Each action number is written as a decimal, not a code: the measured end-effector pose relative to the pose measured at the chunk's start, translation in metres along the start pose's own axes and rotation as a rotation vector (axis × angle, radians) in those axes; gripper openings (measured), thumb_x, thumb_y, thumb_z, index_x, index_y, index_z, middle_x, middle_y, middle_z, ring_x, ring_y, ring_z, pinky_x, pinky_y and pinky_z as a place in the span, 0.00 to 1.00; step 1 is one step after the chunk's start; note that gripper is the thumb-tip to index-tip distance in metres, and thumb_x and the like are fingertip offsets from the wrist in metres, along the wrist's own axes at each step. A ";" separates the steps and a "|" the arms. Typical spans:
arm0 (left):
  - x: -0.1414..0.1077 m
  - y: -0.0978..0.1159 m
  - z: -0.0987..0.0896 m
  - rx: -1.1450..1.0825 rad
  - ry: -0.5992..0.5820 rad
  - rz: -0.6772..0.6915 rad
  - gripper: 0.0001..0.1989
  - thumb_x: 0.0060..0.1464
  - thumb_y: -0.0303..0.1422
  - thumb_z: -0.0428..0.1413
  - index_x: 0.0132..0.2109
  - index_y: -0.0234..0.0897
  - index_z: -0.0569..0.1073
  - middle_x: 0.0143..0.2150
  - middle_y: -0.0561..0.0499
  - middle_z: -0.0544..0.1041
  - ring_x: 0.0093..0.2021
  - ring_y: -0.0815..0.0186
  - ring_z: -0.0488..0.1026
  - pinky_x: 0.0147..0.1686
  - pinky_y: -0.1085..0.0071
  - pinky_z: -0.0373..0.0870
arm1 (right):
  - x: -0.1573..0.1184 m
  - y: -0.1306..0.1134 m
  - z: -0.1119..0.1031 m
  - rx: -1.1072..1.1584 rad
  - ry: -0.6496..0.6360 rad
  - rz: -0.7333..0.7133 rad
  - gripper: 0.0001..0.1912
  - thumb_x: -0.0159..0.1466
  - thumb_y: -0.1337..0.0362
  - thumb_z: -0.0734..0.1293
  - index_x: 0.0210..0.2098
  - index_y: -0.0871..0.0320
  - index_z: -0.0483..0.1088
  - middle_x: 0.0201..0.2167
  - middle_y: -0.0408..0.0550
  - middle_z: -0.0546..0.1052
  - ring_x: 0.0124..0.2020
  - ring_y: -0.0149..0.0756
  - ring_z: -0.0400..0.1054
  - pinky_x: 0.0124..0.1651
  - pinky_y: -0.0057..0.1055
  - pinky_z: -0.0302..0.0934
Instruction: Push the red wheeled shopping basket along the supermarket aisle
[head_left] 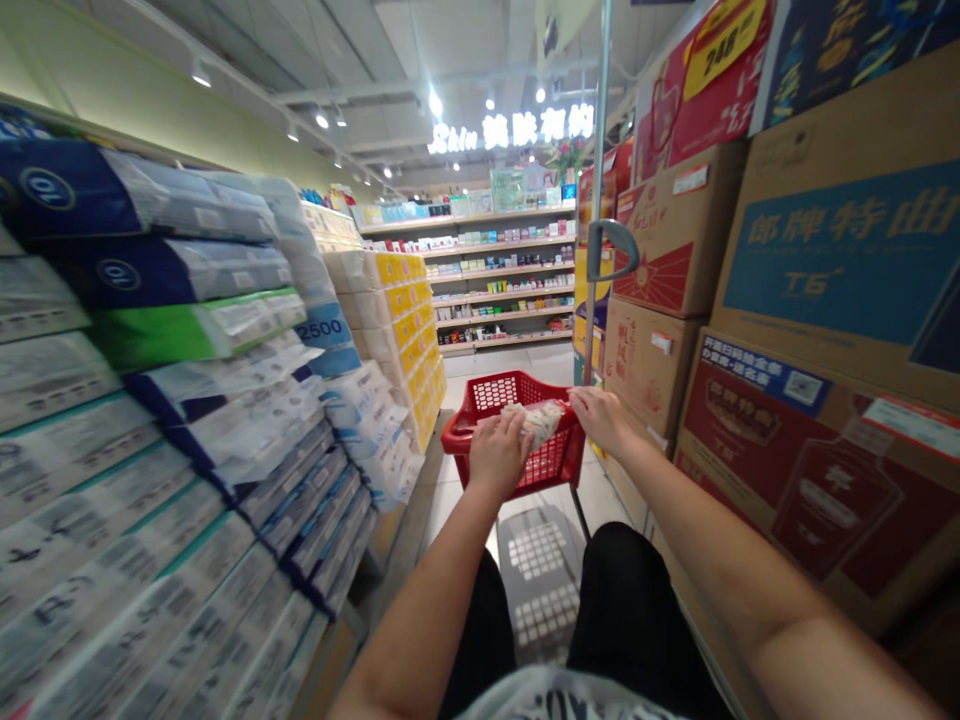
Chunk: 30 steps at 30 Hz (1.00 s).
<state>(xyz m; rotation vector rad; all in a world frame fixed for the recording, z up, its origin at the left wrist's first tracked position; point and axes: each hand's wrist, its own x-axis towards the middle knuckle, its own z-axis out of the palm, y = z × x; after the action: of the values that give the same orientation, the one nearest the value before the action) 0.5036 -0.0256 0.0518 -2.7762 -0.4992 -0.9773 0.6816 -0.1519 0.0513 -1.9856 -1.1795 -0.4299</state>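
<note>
A red basket cart (525, 470) stands in front of my legs, in the aisle between stacked goods. My left hand (497, 455) rests at its near rim, fingers closed over a clear package with pale contents (541, 422). At the rim's right corner, my right hand (600, 418) has its fingers wrapped round the red cart edge. The package lies between both hands, over the near side of the basket. Below the basket shows a grey lower part with a grid pattern (536, 560).
Stacked tissue packs (225, 420) line the left side. Cardboard boxes (840, 250) rise close on the right, beside a metal pole with a grey handle (615, 250). Shelves of small products (502, 265) cross the far end. Pale floor tiles show around the cart.
</note>
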 end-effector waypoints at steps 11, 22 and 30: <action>0.036 0.035 0.017 0.017 0.030 -0.015 0.14 0.64 0.32 0.44 0.49 0.32 0.70 0.50 0.37 0.72 0.50 0.54 0.69 0.50 0.57 0.65 | 0.010 0.022 0.009 -0.292 -0.032 -0.135 0.20 0.71 0.61 0.55 0.29 0.57 0.73 0.31 0.48 0.78 0.35 0.35 0.70 0.40 0.29 0.56; 0.039 0.045 0.039 0.050 0.089 0.053 0.19 0.64 0.32 0.44 0.55 0.26 0.69 0.57 0.34 0.71 0.59 0.51 0.65 0.58 0.54 0.60 | -0.010 0.051 0.015 -0.305 0.183 -0.190 0.20 0.71 0.64 0.52 0.29 0.58 0.70 0.30 0.50 0.74 0.38 0.40 0.64 0.48 0.35 0.54; 0.078 0.073 0.038 0.073 -0.212 0.257 0.17 0.62 0.34 0.46 0.43 0.30 0.77 0.45 0.37 0.78 0.49 0.54 0.73 0.54 0.57 0.65 | -0.008 0.047 0.017 -0.256 0.171 -0.222 0.20 0.71 0.65 0.52 0.27 0.57 0.68 0.29 0.48 0.73 0.36 0.38 0.63 0.46 0.34 0.52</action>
<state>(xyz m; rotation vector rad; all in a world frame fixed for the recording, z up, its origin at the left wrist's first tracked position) 0.6085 -0.0636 0.0685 -2.8010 -0.1906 -0.6028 0.7155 -0.1564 0.0145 -1.9884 -1.2914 -0.8858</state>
